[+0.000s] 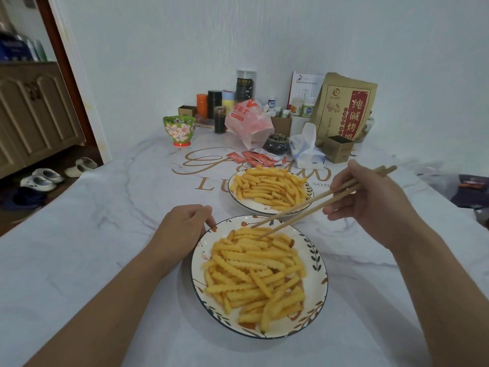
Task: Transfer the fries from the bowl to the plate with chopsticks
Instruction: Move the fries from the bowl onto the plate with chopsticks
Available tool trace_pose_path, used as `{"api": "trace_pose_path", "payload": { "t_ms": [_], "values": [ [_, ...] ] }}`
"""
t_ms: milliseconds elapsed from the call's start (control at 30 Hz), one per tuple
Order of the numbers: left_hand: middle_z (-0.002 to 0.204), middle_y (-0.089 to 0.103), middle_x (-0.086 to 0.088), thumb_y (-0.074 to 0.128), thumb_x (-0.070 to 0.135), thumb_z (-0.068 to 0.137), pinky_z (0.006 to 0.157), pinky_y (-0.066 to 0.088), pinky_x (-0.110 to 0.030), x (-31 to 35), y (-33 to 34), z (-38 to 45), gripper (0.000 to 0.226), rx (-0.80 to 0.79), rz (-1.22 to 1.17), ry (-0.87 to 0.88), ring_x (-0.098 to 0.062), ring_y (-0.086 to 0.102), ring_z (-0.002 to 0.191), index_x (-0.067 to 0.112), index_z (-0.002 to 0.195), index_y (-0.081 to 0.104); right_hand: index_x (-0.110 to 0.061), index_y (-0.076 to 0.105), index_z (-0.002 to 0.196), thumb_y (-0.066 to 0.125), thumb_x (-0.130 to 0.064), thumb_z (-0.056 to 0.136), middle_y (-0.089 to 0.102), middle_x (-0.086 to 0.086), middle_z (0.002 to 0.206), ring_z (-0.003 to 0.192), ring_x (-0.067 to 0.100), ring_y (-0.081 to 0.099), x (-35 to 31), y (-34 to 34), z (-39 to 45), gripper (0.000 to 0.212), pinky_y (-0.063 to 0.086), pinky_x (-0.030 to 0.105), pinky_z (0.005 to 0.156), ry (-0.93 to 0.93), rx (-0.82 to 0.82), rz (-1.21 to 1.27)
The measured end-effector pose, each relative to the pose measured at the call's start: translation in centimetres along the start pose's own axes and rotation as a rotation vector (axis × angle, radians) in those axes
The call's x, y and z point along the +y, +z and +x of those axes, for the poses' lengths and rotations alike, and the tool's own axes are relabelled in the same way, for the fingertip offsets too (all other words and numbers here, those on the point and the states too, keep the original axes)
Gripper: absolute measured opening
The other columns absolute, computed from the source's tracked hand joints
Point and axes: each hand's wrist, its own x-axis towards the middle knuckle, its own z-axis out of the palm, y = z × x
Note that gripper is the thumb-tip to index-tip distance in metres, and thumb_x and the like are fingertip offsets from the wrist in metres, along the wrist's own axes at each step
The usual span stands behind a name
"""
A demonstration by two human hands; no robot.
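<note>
White marbled surface (pixel 105 234), gold script printed across it; only "LU" and "som" read, the rest covered by dishes. Two leaf-patterned dishes, both heaped with crinkle-cut fries. Near dish (pixel 321 263) sits directly below the camera, its fries (pixel 254 276) piled from rim to rim. Far dish (pixel 234 198) lies just beyond it, apart by a narrow gap, with its own fries (pixel 267 188). Which one is the bowl and which the plate cannot be told from here. Right hand (pixel 370 200) holds a pair of wooden chopsticks (pixel 312 205), fingers curled round the upper shafts; grip pinching the sticks. The tips are slightly parted and reach down-left into the far edge of the near pile, touching fries; no fry is seen lifted. Left hand (pixel 185 226) rests at the near dish's left rim, fingers curled, fingertips against the rim edge. Behind the far dish: red sauce sachets (pixel 254 158), print too small to read; a tissue pack (pixel 307 149); a small dark lidded pot (pixel 277 143). A thin plastic bag (pixel 248 120) with red print, characters reading roughly "华莱士". A green floral footed bowl (pixel 180 131) to the left. A tall kraft paper bag (pixel 344 109) with a red label, "纯碱烤馍". A dark canister (pixel 246 86) with a black label, not legible. A desk calendar (pixel 305 86) against the wall. Slippers (pixel 42 178) on the floor, far left.
</note>
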Motion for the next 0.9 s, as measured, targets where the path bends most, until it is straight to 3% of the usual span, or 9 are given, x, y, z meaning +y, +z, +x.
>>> {"api": "trace_pose_path", "payload": {
  "t_ms": [100,233,300,400,500,633,767,900],
  "values": [
    [0.049,0.055,0.001,0.050,0.031,0.105,0.060,0.038,-0.031,0.0,0.0,0.0,0.045,-0.002,-0.009,-0.004,-0.011,0.046,0.046,0.012,0.071,0.072,-0.002,0.059,0.076,0.051,-0.037,0.102,0.057,0.011,0.063,0.055,0.029,0.060,0.8,1.4,0.1,0.045,0.053,0.035,0.051,-0.040,0.041,-0.068],
    [0.048,0.055,0.002,0.050,0.031,0.105,0.060,0.038,-0.031,0.0,0.0,-0.1,0.044,0.002,-0.006,-0.002,-0.009,0.046,0.044,0.011,0.072,0.072,-0.002,0.068,0.076,0.048,-0.034,0.106,0.060,0.012,0.066,0.054,0.026,0.057,1.1,1.9,0.4,0.048,0.052,0.034,0.052,-0.078,0.140,-0.035],
    [0.049,0.055,0.002,0.050,0.030,0.105,0.059,0.039,-0.031,0.1,0.0,-0.1,0.044,0.000,-0.006,-0.003,-0.010,0.046,0.045,0.011,0.072,0.071,-0.003,0.071,0.084,0.044,-0.034,0.107,0.063,0.011,0.066,0.056,0.026,0.062,0.5,1.3,0.3,0.047,0.056,0.034,0.055,-0.098,0.185,0.079],
    [0.050,0.057,0.001,0.049,0.030,0.105,0.059,0.040,-0.030,0.1,0.0,-0.1,0.044,0.001,0.001,-0.004,-0.011,0.048,0.046,0.011,0.072,0.072,-0.003,0.070,0.096,0.040,-0.038,0.108,0.070,0.012,0.075,0.075,0.033,0.074,0.3,0.8,0.5,0.047,0.062,0.036,0.068,-0.133,0.230,0.189],
    [0.049,0.057,0.000,0.049,0.030,0.105,0.059,0.040,-0.030,0.0,0.0,0.0,0.044,0.004,0.011,-0.005,-0.011,0.048,0.046,0.011,0.073,0.072,-0.003,0.068,0.091,0.048,-0.032,0.107,0.072,0.014,0.075,0.080,0.038,0.075,1.5,1.4,0.9,0.039,0.063,0.039,0.074,-0.180,0.335,0.084],
    [0.049,0.057,0.000,0.049,0.030,0.105,0.060,0.041,-0.030,0.0,0.1,0.0,0.045,0.005,0.013,-0.003,-0.011,0.048,0.045,0.010,0.072,0.072,-0.007,0.065,0.089,0.060,-0.016,0.101,0.073,0.013,0.074,0.071,0.030,0.076,3.1,2.5,1.2,0.016,0.064,0.041,0.072,-0.280,0.415,-0.130],
    [0.049,0.056,0.001,0.049,0.030,0.105,0.059,0.039,-0.030,0.0,0.1,0.0,0.045,0.010,0.020,0.004,-0.010,0.047,0.044,0.011,0.072,0.072,-0.009,0.070,0.090,0.054,-0.025,0.105,0.072,0.016,0.082,0.072,0.025,0.075,3.6,3.3,1.7,0.027,0.063,0.031,0.068,-0.314,0.441,-0.155],
    [0.050,0.058,0.000,0.049,0.031,0.105,0.060,0.040,-0.030,-0.1,0.1,0.1,0.045,0.007,0.019,0.001,-0.011,0.049,0.046,0.012,0.072,0.072,-0.012,0.074,0.092,0.056,-0.028,0.104,0.075,0.013,0.084,0.077,0.024,0.076,4.1,3.5,1.9,0.027,0.063,0.032,0.071,-0.297,0.424,-0.125]
  ]
}}
